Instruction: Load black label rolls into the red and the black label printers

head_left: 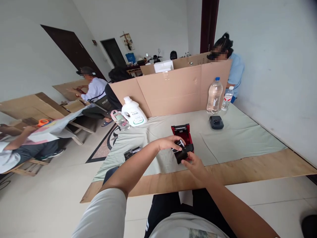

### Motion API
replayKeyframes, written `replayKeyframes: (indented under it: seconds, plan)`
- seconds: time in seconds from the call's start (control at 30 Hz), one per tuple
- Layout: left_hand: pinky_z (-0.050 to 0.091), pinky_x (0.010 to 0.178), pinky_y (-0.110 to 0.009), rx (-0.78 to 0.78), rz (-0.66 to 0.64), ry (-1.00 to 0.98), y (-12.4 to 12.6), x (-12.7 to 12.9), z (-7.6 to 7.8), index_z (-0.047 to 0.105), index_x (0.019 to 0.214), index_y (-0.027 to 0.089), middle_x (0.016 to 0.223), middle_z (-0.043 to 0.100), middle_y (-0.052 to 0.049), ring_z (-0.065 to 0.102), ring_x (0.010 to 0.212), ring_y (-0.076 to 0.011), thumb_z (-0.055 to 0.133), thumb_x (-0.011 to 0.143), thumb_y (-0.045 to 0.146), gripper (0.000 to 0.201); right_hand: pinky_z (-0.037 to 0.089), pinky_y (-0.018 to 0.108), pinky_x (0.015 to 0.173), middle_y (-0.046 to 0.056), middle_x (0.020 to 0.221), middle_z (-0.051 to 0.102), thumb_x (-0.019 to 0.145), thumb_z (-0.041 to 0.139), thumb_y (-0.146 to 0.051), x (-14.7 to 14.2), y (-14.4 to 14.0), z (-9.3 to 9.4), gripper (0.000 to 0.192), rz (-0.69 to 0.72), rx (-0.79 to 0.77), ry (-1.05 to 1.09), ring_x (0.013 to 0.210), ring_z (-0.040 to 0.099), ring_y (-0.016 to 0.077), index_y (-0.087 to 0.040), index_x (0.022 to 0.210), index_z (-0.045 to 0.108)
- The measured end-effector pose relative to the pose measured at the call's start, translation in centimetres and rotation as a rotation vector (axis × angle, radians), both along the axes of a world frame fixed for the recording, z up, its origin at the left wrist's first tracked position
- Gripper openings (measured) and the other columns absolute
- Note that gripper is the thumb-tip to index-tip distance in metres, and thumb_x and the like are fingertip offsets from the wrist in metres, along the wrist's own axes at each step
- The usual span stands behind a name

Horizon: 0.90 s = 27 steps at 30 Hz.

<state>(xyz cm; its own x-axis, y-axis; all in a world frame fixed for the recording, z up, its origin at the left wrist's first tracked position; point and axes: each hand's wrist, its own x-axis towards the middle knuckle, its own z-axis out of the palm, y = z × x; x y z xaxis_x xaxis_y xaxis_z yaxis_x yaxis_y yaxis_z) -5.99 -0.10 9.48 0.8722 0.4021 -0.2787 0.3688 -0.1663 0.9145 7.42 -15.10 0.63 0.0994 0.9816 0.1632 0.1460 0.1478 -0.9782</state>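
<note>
Both my hands hold a small black boxy device point(182, 156) just above the near part of the cloth-covered table. My left hand point(170, 143) grips its upper left side, fingers curled over a white round part that looks like a paper roll. With thumb and fingers, my right hand point(194, 162) pinches its lower right side. Partly hidden right behind it is a red and black case point(184, 132) with its lid raised, a dark roller-like bar showing in the lid. Left of my left forearm lies a black and silver device point(131, 152), partly covered by the arm.
A black compact device point(216, 122) lies at the right. Behind it stand a large water bottle point(214, 96) and a smaller one point(227, 99). A white detergent jug point(134, 112) and a pink-handled clear bottle point(121, 120) stand left. A cardboard partition point(173, 91) borders the back; other people sit beyond.
</note>
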Motion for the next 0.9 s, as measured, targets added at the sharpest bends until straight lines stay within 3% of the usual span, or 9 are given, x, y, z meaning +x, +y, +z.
replayKeyframes:
  seconds: [0.07, 0.2, 0.3, 0.43, 0.67, 0.9]
  plan:
    - [0.047, 0.069, -0.025, 0.191, 0.06, 0.067, 1.5, 0.8, -1.4, 0.06, 0.099, 0.015, 0.087, 0.062, -0.001, 0.058, 0.08, -0.0148, 0.074, 0.064, 0.026, 0.039, 0.051, 0.035, 0.076, 0.004, 0.093, 0.066, 0.077, 0.06, -0.034, -0.5, 0.2, -0.4, 0.033, -0.034, -0.068, 0.053, 0.084, 0.062, 0.02, -0.019, 0.106, 0.057]
    - [0.047, 0.08, -0.028, 0.627, 0.11, 0.323, 3.3, 3.4, -3.8, 0.061, 0.104, 0.016, 0.101, 0.065, -0.004, 0.06, 0.092, -0.0189, 0.068, 0.068, 0.02, 0.037, 0.051, 0.032, 0.066, 0.005, 0.098, 0.065, 0.075, 0.06, -0.031, -1.2, 1.0, -1.1, 0.06, -0.226, -0.099, 0.156, 0.072, 0.062, 0.0166, -0.021, 0.131, 0.042]
    - [0.046, 0.087, -0.028, 0.806, 0.091, 0.498, 3.3, 5.2, -4.5, 0.062, 0.11, 0.019, 0.115, 0.065, -0.006, 0.059, 0.106, -0.0221, 0.068, 0.07, 0.02, 0.04, 0.051, 0.032, 0.067, 0.003, 0.088, 0.066, 0.076, 0.059, -0.034, -1.1, 1.7, -1.1, 0.046, -0.22, -0.089, 0.122, 0.07, 0.061, 0.0162, -0.02, 0.119, 0.053]
    - [0.046, 0.088, -0.028, 0.836, 0.121, 0.688, 3.0, 6.6, -5.0, 0.061, 0.115, 0.022, 0.12, 0.064, -0.007, 0.058, 0.112, -0.0242, 0.068, 0.072, 0.025, 0.044, 0.051, 0.031, 0.065, 0.002, 0.077, 0.066, 0.075, 0.057, -0.034, -0.9, 2.4, -1.1, 0.029, -0.162, -0.133, 0.07, 0.067, 0.061, 0.0157, -0.019, 0.1, 0.061]
    - [0.05, 0.081, -0.031, 0.837, 0.108, 0.766, 3.0, 7.6, -6.2, 0.061, 0.108, 0.02, 0.107, 0.069, -0.008, 0.065, 0.099, -0.0252, 0.068, 0.07, 0.028, 0.039, 0.05, 0.03, 0.065, 0.003, 0.079, 0.069, 0.075, 0.057, -0.031, -0.6, 3.1, -1.0, 0.034, -0.173, -0.178, -0.046, 0.069, 0.063, 0.0159, -0.018, 0.106, 0.062]
    - [0.05, 0.085, -0.031, 0.848, 0.058, 0.716, 3.1, 7.2, -6.1, 0.063, 0.108, 0.019, 0.112, 0.067, -0.009, 0.063, 0.103, -0.0247, 0.064, 0.077, 0.036, 0.036, 0.05, 0.03, 0.064, 0.003, 0.078, 0.069, 0.076, 0.057, -0.037, -0.4, 3.6, -1.8, 0.036, -0.166, -0.176, -0.071, 0.067, 0.063, 0.0163, -0.018, 0.106, 0.062]
